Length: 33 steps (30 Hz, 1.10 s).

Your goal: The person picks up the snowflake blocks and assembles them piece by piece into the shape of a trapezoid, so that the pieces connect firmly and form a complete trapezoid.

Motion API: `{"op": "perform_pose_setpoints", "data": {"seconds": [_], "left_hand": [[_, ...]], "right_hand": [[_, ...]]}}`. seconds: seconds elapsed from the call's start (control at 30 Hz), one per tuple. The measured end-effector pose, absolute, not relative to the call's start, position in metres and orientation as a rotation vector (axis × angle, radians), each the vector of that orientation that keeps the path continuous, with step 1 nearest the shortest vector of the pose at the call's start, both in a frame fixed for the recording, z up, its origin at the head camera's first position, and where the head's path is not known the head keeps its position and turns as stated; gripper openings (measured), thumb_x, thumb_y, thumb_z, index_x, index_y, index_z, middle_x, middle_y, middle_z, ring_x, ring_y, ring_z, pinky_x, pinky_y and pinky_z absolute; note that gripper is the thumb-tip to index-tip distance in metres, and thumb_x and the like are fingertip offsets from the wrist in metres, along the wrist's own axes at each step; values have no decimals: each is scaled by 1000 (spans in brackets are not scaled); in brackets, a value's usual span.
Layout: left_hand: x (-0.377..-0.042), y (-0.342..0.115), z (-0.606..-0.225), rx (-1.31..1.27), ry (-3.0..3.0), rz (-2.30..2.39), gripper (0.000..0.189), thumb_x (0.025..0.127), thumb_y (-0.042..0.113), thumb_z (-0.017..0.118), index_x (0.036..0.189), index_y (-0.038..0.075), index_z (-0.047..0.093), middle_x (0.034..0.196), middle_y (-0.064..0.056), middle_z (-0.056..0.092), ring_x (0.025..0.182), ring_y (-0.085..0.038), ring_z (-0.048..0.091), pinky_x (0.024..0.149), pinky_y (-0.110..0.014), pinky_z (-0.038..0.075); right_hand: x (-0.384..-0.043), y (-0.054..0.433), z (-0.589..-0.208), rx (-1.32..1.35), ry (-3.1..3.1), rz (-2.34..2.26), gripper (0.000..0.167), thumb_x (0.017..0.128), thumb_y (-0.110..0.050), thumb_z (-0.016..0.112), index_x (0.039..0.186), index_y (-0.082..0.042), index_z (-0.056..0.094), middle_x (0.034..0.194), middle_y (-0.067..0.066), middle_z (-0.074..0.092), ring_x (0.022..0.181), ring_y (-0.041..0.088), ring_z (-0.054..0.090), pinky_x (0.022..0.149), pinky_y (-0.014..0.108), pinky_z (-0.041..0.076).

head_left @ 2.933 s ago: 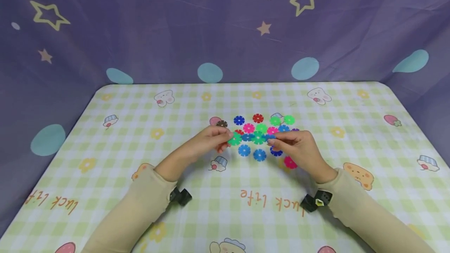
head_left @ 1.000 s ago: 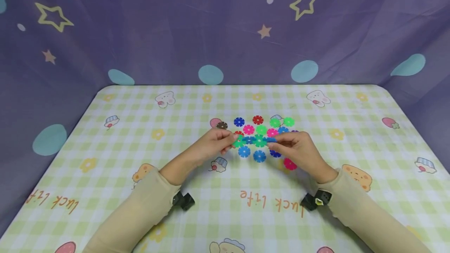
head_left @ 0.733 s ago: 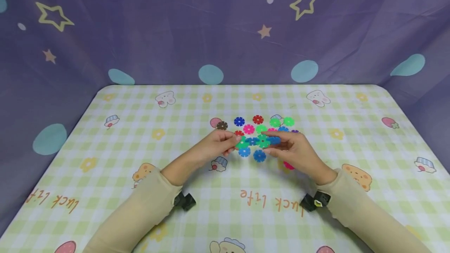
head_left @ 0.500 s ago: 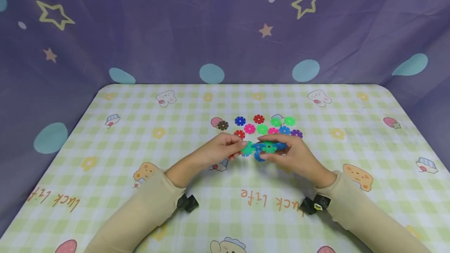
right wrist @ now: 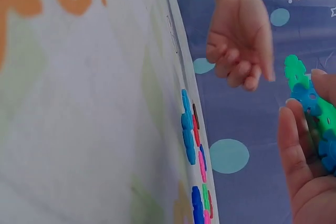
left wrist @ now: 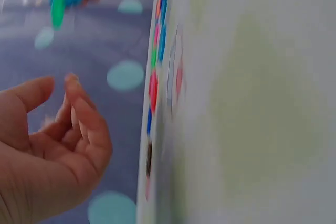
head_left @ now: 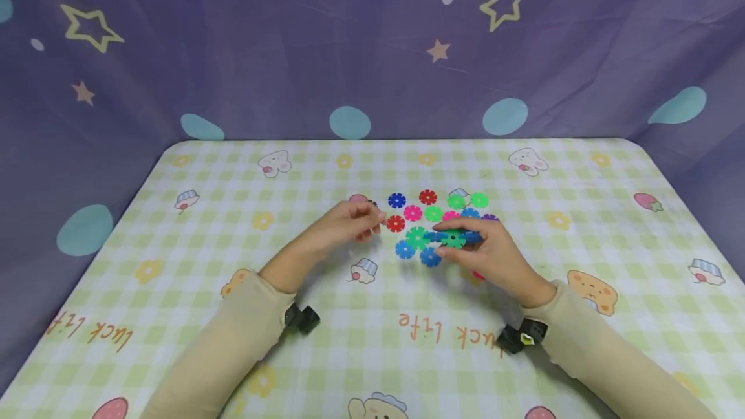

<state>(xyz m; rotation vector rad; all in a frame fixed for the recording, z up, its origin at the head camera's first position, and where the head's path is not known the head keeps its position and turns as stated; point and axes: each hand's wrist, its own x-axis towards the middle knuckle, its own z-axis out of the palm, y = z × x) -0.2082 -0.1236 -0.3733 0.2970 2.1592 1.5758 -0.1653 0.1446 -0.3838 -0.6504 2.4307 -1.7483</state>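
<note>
My right hand point(head_left: 495, 252) grips a short chain of interlocking snowflake discs point(head_left: 416, 238), green and blue in turn, raised above the table. In the right wrist view the chain point(right wrist: 305, 98) runs between thumb and fingers, its green end disc poking out past them. To the left, my left hand point(head_left: 354, 220) holds nothing; its fingers curve loosely, and the left wrist view shows a gap between thumb and index finger. Closest to it lies a red snowflake disc point(head_left: 396, 224). A brown disc is nearly all hidden behind that hand.
Several loose snowflake discs lie flat around the hands, among them a dark blue disc point(head_left: 397, 200), a pink disc point(head_left: 412, 213) and a light blue disc point(head_left: 431, 257). A checked cloth point(head_left: 198, 302) covers the table; a purple curtain point(head_left: 279, 70) hangs behind.
My left hand has let go of the chain's green end and moved away to the left. The right hand has shifted from pinching the chain's right end to holding it further in.
</note>
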Motion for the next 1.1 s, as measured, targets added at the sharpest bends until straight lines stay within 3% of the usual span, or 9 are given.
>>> {"op": "perform_pose_setpoints", "data": {"seconds": [0.13, 0.3, 0.47, 0.63, 0.73, 0.93, 1.1], "left_hand": [[-228, -142, -382, 169, 2213, 1625, 25, 90, 15, 62, 111, 0, 59, 91, -4, 61, 76, -20, 53, 66, -28, 44], [-241, -156, -391, 65, 2238, 1647, 39, 88, 9, 64, 123, -3, 53, 107, -10, 60, 79, -12, 52, 63, -24, 42], [-248, -153, -399, 104, 2302, 1547, 44, 83, 5, 70, 124, -1, 56, 117, -16, 59, 87, -13, 52, 68, -22, 42], [-249, -143, -397, 142, 2444, 1366, 50, 76, 2, 75, 123, 1, 59, 118, -14, 60, 98, -21, 51, 85, -28, 43], [-250, -141, -397, 186, 2541, 1240, 49, 75, 3, 76, 121, 1, 59, 115, -14, 59, 99, -24, 50, 89, -34, 41], [-252, -135, -395, 241, 2689, 1047, 36, 75, 9, 78, 108, 5, 63, 105, -12, 52, 95, -24, 47, 87, -37, 39], [-251, -132, -393, 180, 2685, 1030, 32, 75, 10, 78, 103, 5, 62, 102, -11, 52, 91, -23, 48, 83, -35, 40]], "right_hand": [[-166, 147, -386, -634, 2444, -1751, 28, 79, -12, 76, 106, -9, 70, 108, 6, 67, 68, 8, 56, 57, 22, 48], [-166, 146, -393, -622, 2444, -1761, 28, 80, -12, 76, 107, -10, 70, 113, 5, 65, 79, 8, 57, 58, 22, 47], [-167, 146, -395, -604, 2422, -1779, 27, 80, -11, 75, 107, -12, 70, 114, 5, 64, 76, 11, 55, 57, 24, 46], [-169, 146, -393, -595, 2414, -1804, 25, 80, -11, 76, 105, -11, 71, 113, 4, 65, 85, 13, 57, 62, 24, 47], [-170, 146, -392, -589, 2406, -1807, 25, 80, -11, 76, 104, -11, 71, 114, 6, 64, 87, 12, 58, 63, 23, 48], [-171, 148, -391, -571, 2393, -1821, 25, 79, -10, 76, 104, -9, 71, 113, 6, 65, 87, 13, 59, 66, 25, 49], [-172, 149, -390, -575, 2389, -1826, 24, 79, -10, 76, 103, -9, 71, 106, 5, 66, 74, 12, 55, 60, 24, 46]]}}
